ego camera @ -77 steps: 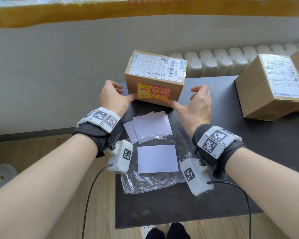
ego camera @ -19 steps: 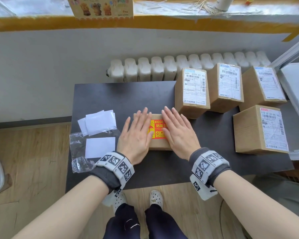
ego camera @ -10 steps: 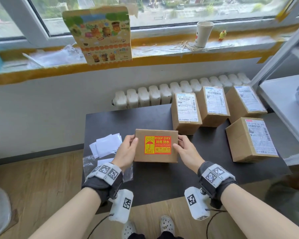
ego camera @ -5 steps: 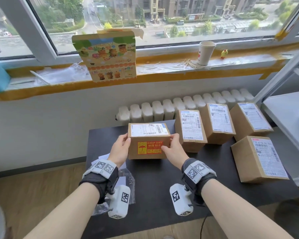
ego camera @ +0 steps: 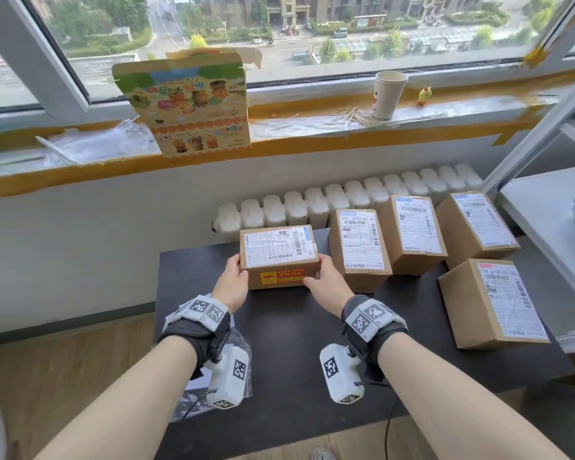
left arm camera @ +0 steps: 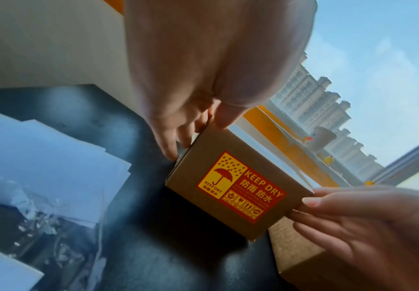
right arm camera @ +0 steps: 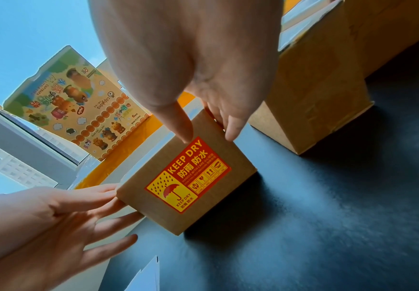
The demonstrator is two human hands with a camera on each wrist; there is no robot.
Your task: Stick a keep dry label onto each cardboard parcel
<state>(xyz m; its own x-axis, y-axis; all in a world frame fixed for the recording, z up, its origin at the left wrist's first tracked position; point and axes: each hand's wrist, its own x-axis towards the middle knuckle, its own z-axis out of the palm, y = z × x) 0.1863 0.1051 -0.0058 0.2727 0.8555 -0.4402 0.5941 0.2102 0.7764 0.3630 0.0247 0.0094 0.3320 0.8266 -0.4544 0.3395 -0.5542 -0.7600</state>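
A small cardboard parcel [ego camera: 279, 249] stands at the far part of the black table [ego camera: 289, 343], a white shipping label on its top. A red and yellow keep dry label [ego camera: 281, 276] is stuck flat on its front face [left arm camera: 240, 189] [right arm camera: 187, 175]. My left hand [ego camera: 234, 277] grips the parcel's left end, thumb on the top edge [left arm camera: 198, 137]. My right hand [ego camera: 322, 280] grips the right end, thumb on the front face [right arm camera: 208, 130]. Whether the parcel's base touches the table is unclear.
Three taller parcels [ego camera: 359, 247] [ego camera: 412, 234] [ego camera: 475, 224] line the table's back right; another [ego camera: 492, 303] lies front right. White backing papers [left arm camera: 54, 157] and a clear bag [ego camera: 238, 340] lie left, under my wrist. A radiator [ego camera: 346, 197] runs behind; a white shelf [ego camera: 551, 227] stands right.
Both palms pressed the label onto the parcel lying flat. Then my hands took its ends, tipped it so the shipping label faces up, and carried it back beside the row of parcels.
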